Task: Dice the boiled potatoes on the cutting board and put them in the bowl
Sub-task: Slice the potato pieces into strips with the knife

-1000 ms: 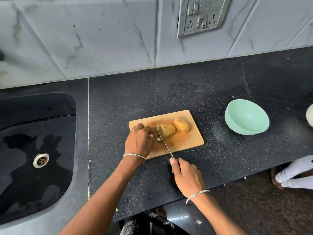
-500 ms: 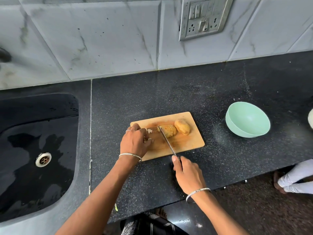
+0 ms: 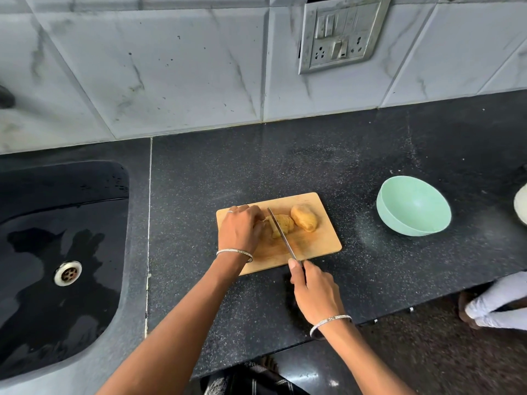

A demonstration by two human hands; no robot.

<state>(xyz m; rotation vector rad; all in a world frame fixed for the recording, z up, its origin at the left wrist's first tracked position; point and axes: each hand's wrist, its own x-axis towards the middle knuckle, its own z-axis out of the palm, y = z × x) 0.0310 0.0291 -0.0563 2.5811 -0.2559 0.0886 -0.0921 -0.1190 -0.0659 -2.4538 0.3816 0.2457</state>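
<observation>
The grey marbled wall tiles (image 3: 171, 67) rise beyond the far side of the cutting board (image 3: 319, 240), and the black speckled countertop (image 3: 313, 155) lies under it. A black sink (image 3: 42, 195) is set into the counter well to the left of the board, with a metal drain (image 3: 68, 273) in its floor. A steel socket plate (image 3: 340, 32) is fixed to the tiles far behind the board. A pale green bowl (image 3: 399, 226) stands upright on the counter to the right of the board, apart from it. The wooden board itself lies slightly askew, its near right corner close to the right hand (image 3: 316, 292).

The left hand (image 3: 238, 229) rests on the left half of the board, its fingers curled over the left end of the part-sliced potato (image 3: 286, 223) and holding it down. The right hand is just off the near edge of the board, closed around the knife's handle, which it hides, with a fingertip at the base of the blade.

A whole potato (image 3: 304, 217) lies on the far right part of the board, touching the sliced one. The knife (image 3: 288, 243) runs from the near edge of the board up across the sliced potato, just right of the left hand's fingers. Each wrist wears a thin silver bangle (image 3: 233, 252).
</observation>
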